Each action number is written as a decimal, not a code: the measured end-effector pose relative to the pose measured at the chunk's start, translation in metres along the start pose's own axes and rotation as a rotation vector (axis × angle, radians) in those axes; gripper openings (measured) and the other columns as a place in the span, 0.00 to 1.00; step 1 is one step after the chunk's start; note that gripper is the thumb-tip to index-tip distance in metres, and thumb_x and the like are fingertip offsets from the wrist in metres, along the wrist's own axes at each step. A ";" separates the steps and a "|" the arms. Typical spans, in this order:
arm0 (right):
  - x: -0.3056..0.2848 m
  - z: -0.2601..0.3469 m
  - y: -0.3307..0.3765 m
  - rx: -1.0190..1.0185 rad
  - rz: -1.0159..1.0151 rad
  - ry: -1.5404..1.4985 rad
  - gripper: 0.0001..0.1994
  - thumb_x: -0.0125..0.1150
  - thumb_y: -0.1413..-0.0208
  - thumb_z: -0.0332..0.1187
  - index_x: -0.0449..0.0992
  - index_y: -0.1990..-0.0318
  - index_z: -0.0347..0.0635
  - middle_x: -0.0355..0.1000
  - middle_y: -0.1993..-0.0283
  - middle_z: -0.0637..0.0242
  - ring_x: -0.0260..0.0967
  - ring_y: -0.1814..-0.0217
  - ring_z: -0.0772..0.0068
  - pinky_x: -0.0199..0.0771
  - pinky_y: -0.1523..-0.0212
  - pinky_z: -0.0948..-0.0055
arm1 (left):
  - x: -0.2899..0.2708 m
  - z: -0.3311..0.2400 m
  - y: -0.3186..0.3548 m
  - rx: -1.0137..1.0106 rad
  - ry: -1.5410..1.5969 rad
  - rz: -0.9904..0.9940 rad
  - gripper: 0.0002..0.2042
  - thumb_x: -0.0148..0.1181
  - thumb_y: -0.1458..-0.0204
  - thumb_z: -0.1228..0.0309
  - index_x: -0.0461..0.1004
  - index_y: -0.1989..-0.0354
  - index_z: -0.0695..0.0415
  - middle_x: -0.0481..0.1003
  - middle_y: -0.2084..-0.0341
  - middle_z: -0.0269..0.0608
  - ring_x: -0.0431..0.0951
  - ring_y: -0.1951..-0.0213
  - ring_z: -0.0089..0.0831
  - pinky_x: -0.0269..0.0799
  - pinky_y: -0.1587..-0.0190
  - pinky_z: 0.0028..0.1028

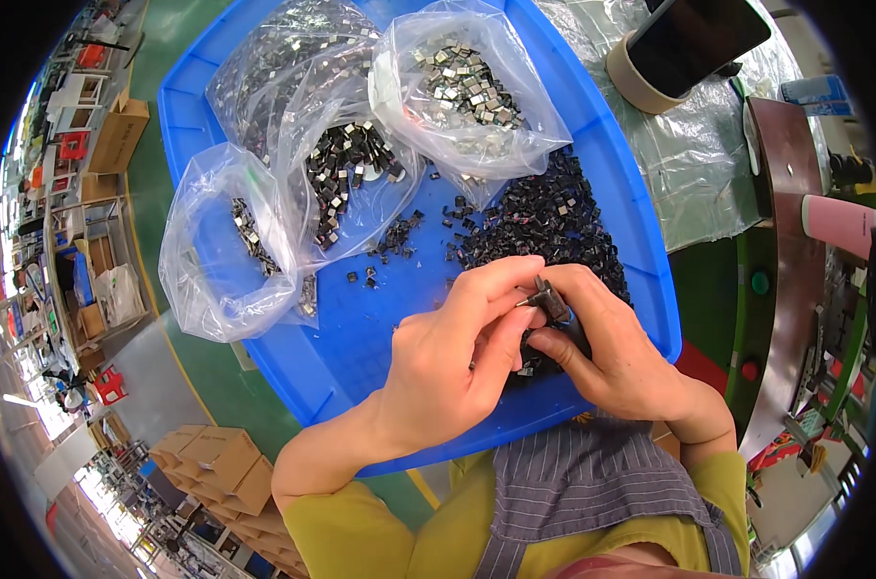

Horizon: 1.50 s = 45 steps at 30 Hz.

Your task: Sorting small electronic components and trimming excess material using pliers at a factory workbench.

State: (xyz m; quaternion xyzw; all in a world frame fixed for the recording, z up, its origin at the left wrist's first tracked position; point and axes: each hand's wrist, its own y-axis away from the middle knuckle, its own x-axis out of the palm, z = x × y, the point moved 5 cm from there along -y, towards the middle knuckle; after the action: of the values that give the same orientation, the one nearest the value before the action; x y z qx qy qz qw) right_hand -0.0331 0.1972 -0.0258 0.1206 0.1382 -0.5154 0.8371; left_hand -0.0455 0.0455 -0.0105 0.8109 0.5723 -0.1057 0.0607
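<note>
Clear bags (361,145) of small parts crowd the blue tray (380,328); left hand (448,367) and right hand (616,352) together pinch one small dark part (551,299).

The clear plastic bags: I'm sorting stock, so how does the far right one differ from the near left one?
The far right clear plastic bag holds many shiny square metal pieces; the near left clear plastic bag looks mostly empty, with few pieces. The right one is bunched up, the left one slack. Both lie on the blue plastic tray.

Bright, even light; glare glints off the plastic bags (361,125) toward twelve o'clock; fisheye bending and dark corners ring the sharp centre.
</note>
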 end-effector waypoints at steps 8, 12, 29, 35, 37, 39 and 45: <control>-0.001 -0.003 0.002 0.074 0.048 0.014 0.22 0.61 0.43 0.23 0.64 0.42 0.35 0.68 0.48 0.51 0.69 0.47 0.50 0.68 0.46 0.62 | 0.001 0.001 -0.001 -0.006 -0.004 -0.009 0.18 0.57 0.44 0.84 0.70 0.44 0.63 0.81 0.69 0.42 0.79 0.79 0.22 0.75 0.77 0.22; 0.000 -0.001 0.001 0.082 0.047 0.016 0.22 0.61 0.43 0.23 0.64 0.42 0.35 0.68 0.48 0.51 0.69 0.47 0.50 0.68 0.46 0.62 | 0.000 0.002 0.000 -0.013 0.016 -0.009 0.18 0.57 0.44 0.84 0.70 0.44 0.62 0.81 0.70 0.42 0.79 0.79 0.22 0.74 0.77 0.22; 0.001 -0.001 0.000 -0.020 -0.026 0.040 0.20 0.63 0.45 0.24 0.65 0.46 0.36 0.67 0.59 0.56 0.66 0.58 0.51 0.67 0.58 0.59 | 0.001 0.001 0.000 0.007 0.015 -0.020 0.18 0.57 0.44 0.85 0.70 0.44 0.64 0.80 0.70 0.41 0.78 0.79 0.21 0.74 0.77 0.21; 0.002 -0.001 0.000 0.015 0.001 0.026 0.21 0.62 0.44 0.23 0.65 0.44 0.36 0.68 0.54 0.54 0.68 0.54 0.51 0.68 0.53 0.61 | 0.001 0.001 0.000 0.012 0.022 -0.011 0.18 0.56 0.44 0.85 0.70 0.44 0.64 0.80 0.70 0.41 0.78 0.79 0.21 0.74 0.77 0.21; 0.001 0.000 0.000 -0.018 -0.028 0.027 0.20 0.63 0.45 0.24 0.65 0.46 0.35 0.67 0.58 0.55 0.66 0.57 0.51 0.68 0.57 0.59 | 0.001 0.002 -0.001 0.010 0.027 -0.008 0.18 0.56 0.44 0.85 0.69 0.44 0.64 0.80 0.70 0.41 0.78 0.79 0.21 0.74 0.77 0.21; 0.001 -0.001 0.000 0.002 -0.020 0.015 0.20 0.63 0.45 0.24 0.65 0.46 0.35 0.67 0.58 0.55 0.67 0.57 0.50 0.68 0.57 0.59 | 0.000 0.002 -0.001 -0.001 0.052 0.008 0.18 0.55 0.44 0.86 0.69 0.44 0.64 0.80 0.69 0.42 0.78 0.79 0.21 0.73 0.77 0.21; 0.000 0.000 0.000 0.002 -0.023 0.040 0.19 0.63 0.45 0.24 0.66 0.47 0.35 0.68 0.59 0.55 0.67 0.57 0.50 0.68 0.58 0.58 | 0.001 0.002 -0.001 0.004 0.033 0.010 0.18 0.55 0.44 0.86 0.69 0.44 0.64 0.80 0.69 0.42 0.78 0.78 0.21 0.73 0.77 0.21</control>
State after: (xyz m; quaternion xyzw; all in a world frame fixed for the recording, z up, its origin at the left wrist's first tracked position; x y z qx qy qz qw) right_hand -0.0336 0.1971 -0.0253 0.1302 0.1557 -0.5225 0.8282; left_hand -0.0466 0.0468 -0.0123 0.8154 0.5691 -0.0931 0.0502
